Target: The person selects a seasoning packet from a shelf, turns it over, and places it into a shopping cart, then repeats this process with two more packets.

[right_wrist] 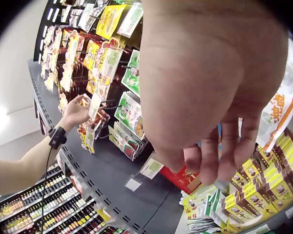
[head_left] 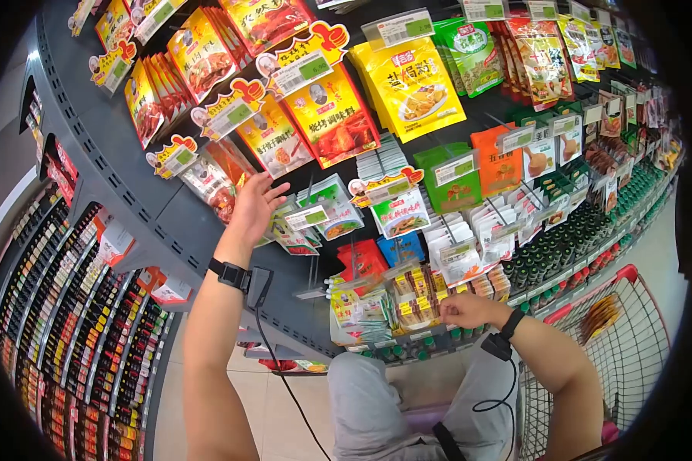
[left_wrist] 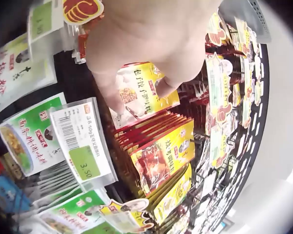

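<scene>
My left hand (head_left: 255,206) reaches up to the hanging seasoning packets, its fingers loosely bent at the bottom of a red and yellow packet (head_left: 272,137). In the left wrist view, the fingers and thumb overlap the face of that packet (left_wrist: 141,90), which hangs in front of a row of others. A white and red packet (head_left: 210,188) hangs just left of this hand. My right hand (head_left: 469,310) hovers loosely curled, holding nothing, over small yellow and brown boxes (head_left: 419,300). The right wrist view shows its fingers (right_wrist: 228,146) hanging loosely above the boxes.
Price tags (head_left: 307,217) on hooks jut out between the packets. A wire shopping cart (head_left: 630,346) with packets in it stands at my right. Bottles (head_left: 92,307) fill the shelves at the left. A cable runs from each wrist camera.
</scene>
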Demonstrator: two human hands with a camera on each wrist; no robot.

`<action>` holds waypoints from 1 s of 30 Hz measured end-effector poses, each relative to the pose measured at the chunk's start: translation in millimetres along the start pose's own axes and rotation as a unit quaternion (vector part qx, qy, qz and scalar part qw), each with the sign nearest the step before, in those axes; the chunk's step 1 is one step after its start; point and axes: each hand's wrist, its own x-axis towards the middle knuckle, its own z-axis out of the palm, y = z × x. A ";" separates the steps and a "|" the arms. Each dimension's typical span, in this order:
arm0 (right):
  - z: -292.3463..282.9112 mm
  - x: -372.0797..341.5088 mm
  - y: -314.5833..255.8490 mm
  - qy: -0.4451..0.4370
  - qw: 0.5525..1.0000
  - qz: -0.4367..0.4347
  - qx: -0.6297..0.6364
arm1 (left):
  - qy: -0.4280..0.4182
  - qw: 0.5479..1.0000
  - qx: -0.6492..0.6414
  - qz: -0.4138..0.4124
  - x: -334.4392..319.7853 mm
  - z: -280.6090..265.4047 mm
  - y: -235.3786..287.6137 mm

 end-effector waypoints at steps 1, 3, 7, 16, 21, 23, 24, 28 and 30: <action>-1.1 -0.2 -0.6 0.000 1.000 -0.001 -0.004 | 0.006 1.000 -0.007 -0.004 -0.1 2.3 -1.8; 0.8 -1.2 1.3 -0.001 1.000 -0.002 -0.011 | 0.023 1.000 -0.017 -0.007 5.2 -2.1 -9.1; 3.7 -0.3 12.4 -0.014 0.998 -0.004 -0.055 | 0.040 0.999 0.003 0.005 10.7 -6.7 -18.0; 7.3 -0.2 20.3 -0.030 0.996 -0.005 -0.078 | 0.076 0.996 0.037 -0.001 13.3 6.1 -19.1; 9.2 2.1 21.2 -0.041 0.995 -0.004 -0.087 | 0.059 0.996 0.012 0.067 5.3 15.7 -10.1; 10.3 2.0 23.4 -0.045 0.995 -0.003 -0.092 | 0.033 0.992 -0.029 0.120 2.0 15.3 -7.9; 10.6 1.8 24.6 -0.046 0.994 -0.002 -0.095 | 0.020 0.989 -0.040 0.143 -3.1 14.2 -5.9; 6.4 -0.8 15.7 -0.055 0.993 0.013 -0.099 | 0.038 0.979 -0.071 0.190 -33.5 15.5 3.1; 3.9 -2.3 10.7 -0.058 0.993 0.029 -0.098 | 0.051 0.977 -0.079 0.192 -49.7 16.1 3.2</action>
